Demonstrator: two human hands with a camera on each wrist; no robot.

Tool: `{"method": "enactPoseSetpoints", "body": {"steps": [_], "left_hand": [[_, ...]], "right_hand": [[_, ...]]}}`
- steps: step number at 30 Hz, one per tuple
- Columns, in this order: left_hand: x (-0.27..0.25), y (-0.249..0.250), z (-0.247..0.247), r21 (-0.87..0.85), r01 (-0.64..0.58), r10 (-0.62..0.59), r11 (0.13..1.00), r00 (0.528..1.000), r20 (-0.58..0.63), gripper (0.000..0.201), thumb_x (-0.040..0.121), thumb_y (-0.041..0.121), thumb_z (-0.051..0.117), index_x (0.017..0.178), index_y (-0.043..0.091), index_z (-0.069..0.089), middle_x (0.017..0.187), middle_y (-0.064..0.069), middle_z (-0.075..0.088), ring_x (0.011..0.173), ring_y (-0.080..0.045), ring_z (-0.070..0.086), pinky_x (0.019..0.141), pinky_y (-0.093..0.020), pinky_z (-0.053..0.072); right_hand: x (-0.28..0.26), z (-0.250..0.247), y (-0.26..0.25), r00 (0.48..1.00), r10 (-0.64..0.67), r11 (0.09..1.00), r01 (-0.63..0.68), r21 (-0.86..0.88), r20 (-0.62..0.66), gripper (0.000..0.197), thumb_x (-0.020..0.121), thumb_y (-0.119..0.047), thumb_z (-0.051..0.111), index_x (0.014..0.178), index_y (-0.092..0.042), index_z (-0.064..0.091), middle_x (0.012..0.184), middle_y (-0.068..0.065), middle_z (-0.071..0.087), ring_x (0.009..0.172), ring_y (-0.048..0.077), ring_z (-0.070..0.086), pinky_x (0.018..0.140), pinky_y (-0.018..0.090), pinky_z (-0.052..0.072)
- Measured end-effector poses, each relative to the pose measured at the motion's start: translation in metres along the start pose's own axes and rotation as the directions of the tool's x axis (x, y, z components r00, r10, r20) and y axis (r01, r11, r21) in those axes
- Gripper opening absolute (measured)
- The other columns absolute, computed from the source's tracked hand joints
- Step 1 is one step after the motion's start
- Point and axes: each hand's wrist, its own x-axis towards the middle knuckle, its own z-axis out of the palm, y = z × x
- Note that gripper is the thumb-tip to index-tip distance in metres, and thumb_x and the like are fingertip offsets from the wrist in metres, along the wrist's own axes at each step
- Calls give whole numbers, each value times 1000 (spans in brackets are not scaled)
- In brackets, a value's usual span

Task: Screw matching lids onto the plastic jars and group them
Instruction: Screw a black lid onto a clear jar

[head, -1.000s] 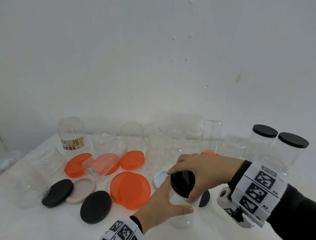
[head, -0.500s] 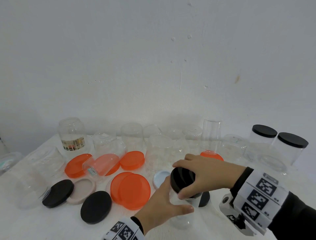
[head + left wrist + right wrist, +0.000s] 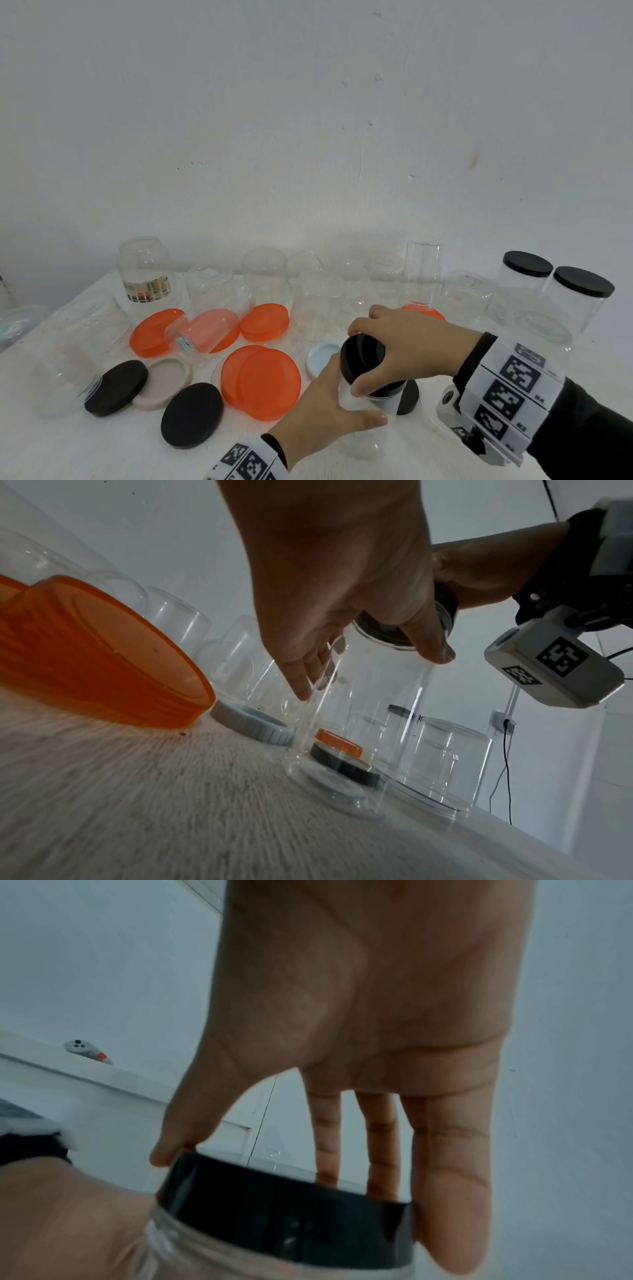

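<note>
A clear plastic jar (image 3: 359,442) (image 3: 363,723) stands tilted near the table's front edge, with a black lid (image 3: 363,356) (image 3: 287,1215) on its mouth. My left hand (image 3: 329,407) (image 3: 329,620) grips the jar's body, thumb across the front. My right hand (image 3: 404,342) (image 3: 342,1096) comes from above and grips the black lid, thumb and fingers curled round its rim. Two jars with black lids (image 3: 555,274) stand together at the far right. Loose orange lids (image 3: 260,380), black lids (image 3: 191,414) and a pale blue lid (image 3: 317,356) lie on the table.
Several open clear jars (image 3: 263,274) stand along the white wall; one labelled jar (image 3: 144,274) is at the back left. A small jar (image 3: 202,332) lies on its side among orange lids. A beige lid (image 3: 164,380) lies near the black ones. White table (image 3: 68,445).
My right hand has turned on the black lid, wrist swinging down and fingers shifting round the rim. The left hand keeps its hold on the jar, which tilts slightly more.
</note>
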Motion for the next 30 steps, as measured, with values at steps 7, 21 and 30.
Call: {"method": "enactPoseSetpoints", "body": {"steps": [7, 21, 30], "left_hand": [[-1, -1, 1, -20, -8, 8, 1000, 1000, -4, 86, 68, 50, 81, 135, 53, 28, 132, 34, 46, 124, 16, 39, 96, -11, 31], [-4, 5, 2, -23, -24, 24, 999, 1000, -9, 88, 69, 48, 81, 140, 47, 29, 137, 26, 48, 130, 5, 40, 114, -33, 32], [-4, 1, 2, -21, -22, 22, 1000, 1000, -12, 85, 68, 51, 81, 135, 53, 28, 132, 32, 47, 125, 13, 40, 101, -14, 33]], "right_hand": [[-6, -10, 0, 982, -110, 989, 93, 114, 151, 80, 73, -47, 75, 142, -46, 33, 130, -22, 37, 120, 6, 39, 99, 26, 41], [-5, 1, 0, 999, -51, 999, 51, 3, 14, 77, 67, -76, 59, 135, -43, 39, 112, -13, 46, 101, 10, 46, 85, 27, 45], [-6, -3, 4, 985, -77, 992, 60, 107, 157, 89, 70, -58, 71, 145, -42, 26, 131, -20, 34, 119, 6, 35, 101, 30, 41]]}}
